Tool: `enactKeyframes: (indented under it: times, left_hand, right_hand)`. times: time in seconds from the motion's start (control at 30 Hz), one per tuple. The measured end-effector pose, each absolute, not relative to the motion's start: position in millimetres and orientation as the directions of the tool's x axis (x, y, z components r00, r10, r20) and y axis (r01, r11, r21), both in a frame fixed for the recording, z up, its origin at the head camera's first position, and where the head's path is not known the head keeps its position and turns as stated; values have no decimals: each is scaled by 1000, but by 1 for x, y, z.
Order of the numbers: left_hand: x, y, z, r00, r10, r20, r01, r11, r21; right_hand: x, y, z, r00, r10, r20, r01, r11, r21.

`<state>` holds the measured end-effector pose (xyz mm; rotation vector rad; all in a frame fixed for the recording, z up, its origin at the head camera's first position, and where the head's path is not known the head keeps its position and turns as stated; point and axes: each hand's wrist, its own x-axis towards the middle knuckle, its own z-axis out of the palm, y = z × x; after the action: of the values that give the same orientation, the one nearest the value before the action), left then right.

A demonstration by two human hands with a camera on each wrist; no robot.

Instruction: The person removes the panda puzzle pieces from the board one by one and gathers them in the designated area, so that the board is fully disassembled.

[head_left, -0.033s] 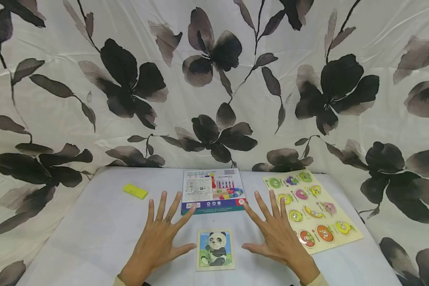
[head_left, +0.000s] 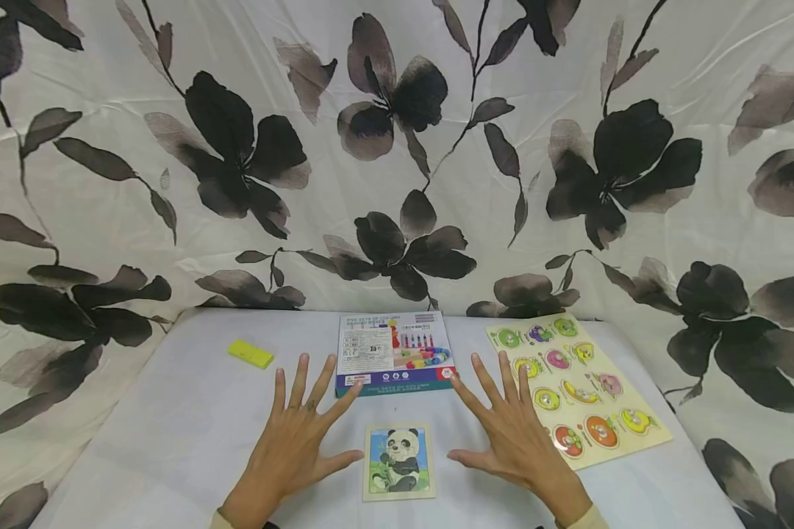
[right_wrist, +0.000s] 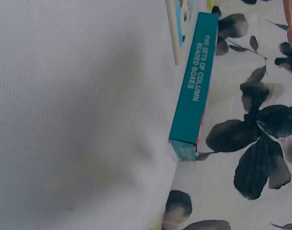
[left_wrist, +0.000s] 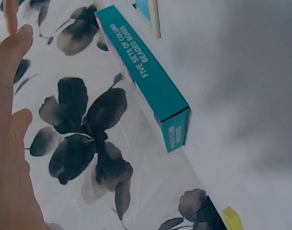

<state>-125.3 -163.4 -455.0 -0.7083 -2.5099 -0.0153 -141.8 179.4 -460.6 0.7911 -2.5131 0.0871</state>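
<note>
My left hand [head_left: 292,444] is held with fingers spread and straight, holding nothing. Opposite it, my right hand [head_left: 517,441] spreads its fingers the same way, also with nothing in it. Between the two thumbs lies a small panda picture puzzle [head_left: 399,463] in a pale frame, the left thumb tip close to its edge. Behind the hands is a cardboard box [head_left: 397,356] printed "Five sets of column beaded boxes"; its teal side [left_wrist: 141,67] shows in the left wrist view. The right hand overlaps the left edge of a fruit puzzle board [head_left: 625,397] in the head view.
A yellow block [head_left: 251,354] lies at the back left of the white-covered table [head_left: 165,441]. A white cloth with dark flowers [head_left: 490,242] hangs behind the table and at its sides.
</note>
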Motion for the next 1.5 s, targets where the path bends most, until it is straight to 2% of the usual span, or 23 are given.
enactKeyframes:
  times: [0.27,0.33,0.43,0.53,0.6,0.7,0.83,0.93,1.07,1.23,1.5]
  left_hand:
    - [-125,-161,-454,-746,476,465,480,869,-119]
    - [-124,-159,-455,-772,466,433,479,874,-86]
    - [-122,-155,-458,-826,446,345,481,876,20]
    - [-117,-151,-465,-878,434,202,467,868,166]
    - [-114,-148,-472,-891,443,101,453,855,251]
    - [-110,-145,-484,-883,467,-51,422,836,351]
    - [-105,-140,-497,-856,490,-166,390,822,415]
    - [-102,-137,-502,-843,504,-185,386,808,445]
    - [-101,-136,-507,-839,524,-149,412,789,456]
    - [-102,-135,-510,-840,530,-114,431,780,454]
    - [-103,-134,-511,-836,534,-126,429,780,456]
  right_hand:
    - [-143,179,-460,-720,-511,470,-554,831,53]
    - [-142,177,-460,-728,-509,461,-555,831,41]
    - [-140,173,-461,-750,-504,429,-557,831,2]
    - [-139,167,-464,-782,-500,373,-564,822,-80]
    - [-140,160,-467,-800,-505,323,-573,804,-162]
    - [-144,147,-474,-812,-536,230,-583,752,-308]
    - [-155,123,-487,-789,-606,105,-578,673,-462]
    - [-164,105,-497,-753,-655,58,-591,635,-497]
    - [-174,85,-508,-718,-693,60,-621,599,-506]
    - [-182,71,-512,-718,-695,47,-617,603,-506]
    - [-181,67,-510,-721,-691,55,-622,610,-491]
